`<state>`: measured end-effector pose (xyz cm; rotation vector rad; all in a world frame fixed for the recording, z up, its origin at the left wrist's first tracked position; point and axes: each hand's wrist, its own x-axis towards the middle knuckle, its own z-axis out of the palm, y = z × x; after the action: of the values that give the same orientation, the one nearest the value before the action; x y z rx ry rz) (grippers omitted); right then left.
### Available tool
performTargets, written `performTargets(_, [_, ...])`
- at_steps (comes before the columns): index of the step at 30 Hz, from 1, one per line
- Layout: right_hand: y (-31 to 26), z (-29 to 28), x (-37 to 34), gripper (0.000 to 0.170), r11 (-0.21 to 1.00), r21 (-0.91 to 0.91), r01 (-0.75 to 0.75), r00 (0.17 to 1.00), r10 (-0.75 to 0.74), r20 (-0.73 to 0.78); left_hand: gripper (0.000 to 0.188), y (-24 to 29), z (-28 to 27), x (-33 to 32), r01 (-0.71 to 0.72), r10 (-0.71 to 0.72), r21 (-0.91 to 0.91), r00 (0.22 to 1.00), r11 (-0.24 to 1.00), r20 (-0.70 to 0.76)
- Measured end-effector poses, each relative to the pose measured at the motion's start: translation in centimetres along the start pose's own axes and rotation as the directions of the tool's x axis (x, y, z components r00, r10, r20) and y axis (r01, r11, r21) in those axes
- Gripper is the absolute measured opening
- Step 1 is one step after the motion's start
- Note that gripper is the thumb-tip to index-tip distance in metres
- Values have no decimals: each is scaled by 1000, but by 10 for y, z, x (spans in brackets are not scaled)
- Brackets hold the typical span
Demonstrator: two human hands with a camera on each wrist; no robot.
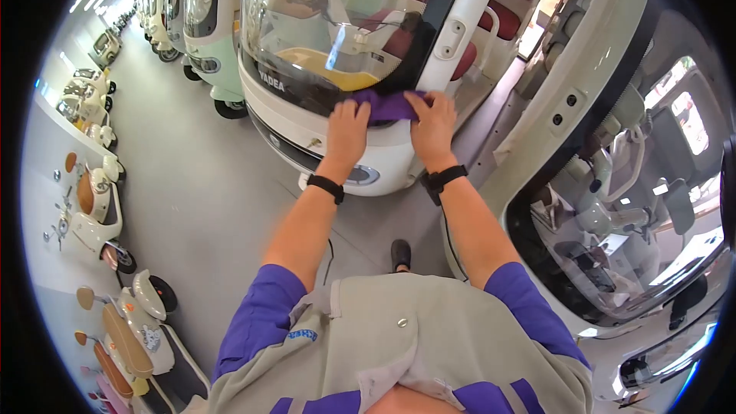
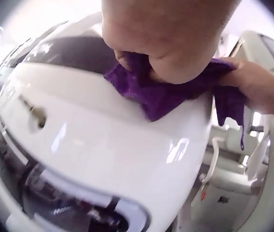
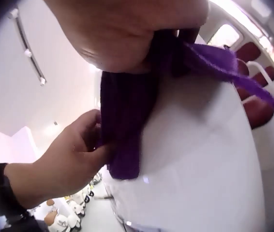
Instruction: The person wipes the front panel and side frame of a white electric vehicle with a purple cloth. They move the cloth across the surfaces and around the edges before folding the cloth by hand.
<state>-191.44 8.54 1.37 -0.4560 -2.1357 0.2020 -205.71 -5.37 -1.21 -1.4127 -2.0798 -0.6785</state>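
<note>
A purple cloth is stretched between both hands against the white front of a small vehicle, just below its windshield. My left hand pinches the cloth's left end, its thumb and fingers curled on the fabric in the right wrist view. At the other end my right hand grips the cloth, and a loose flap hangs out past its fingers. Bunched folds of the cloth lie over the glossy white panel in the left wrist view. The left palm hides part of them.
A key sticks out of the panel, above a headlight. Close on the right stands another vehicle with a large windshield. Scooters line the left side across a grey floor. A thin cable hangs near my left forearm.
</note>
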Motion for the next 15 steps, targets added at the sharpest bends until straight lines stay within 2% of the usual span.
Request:
performTargets(2, [13,42,-34,56,982,147,-117,986,97,137,41,-18,35,-39,8,-1,-117,998,993,63])
performTargets(3, [11,49,-50,59,959,217,-180,969,136,204,41,-18,43,-52,36,-31,-120,999,992,41])
performTargets(4, [8,46,-56,62,958,221,-184,955,122,269,40,-16,48,-58,61,-60,-125,998,990,11])
performTargets(5, [12,50,-59,62,957,269,-110,975,51,218,40,-13,52,-55,68,-68,-137,998,988,1])
performTargets(6, [15,48,-55,63,937,310,-160,962,78,262,40,-12,57,-51,82,-84,-148,996,986,-4])
performTargets(7, [18,46,-45,63,927,353,-130,977,61,202,38,-5,50,-37,78,-75,-189,997,979,26])
performTargets(8, [22,45,-32,64,913,396,-96,989,43,142,39,3,45,-17,36,-40,-200,999,979,-18])
performTargets(11, [26,29,30,58,942,327,73,996,-53,-70,44,27,33,54,-106,77,-249,989,963,-125])
performTargets(14, [35,1,92,48,966,205,161,967,-113,-228,34,52,31,112,-160,93,-239,959,958,-267])
performTargets(15, [40,-4,100,45,968,197,158,962,-106,-250,35,52,37,116,-189,129,-182,946,965,-296])
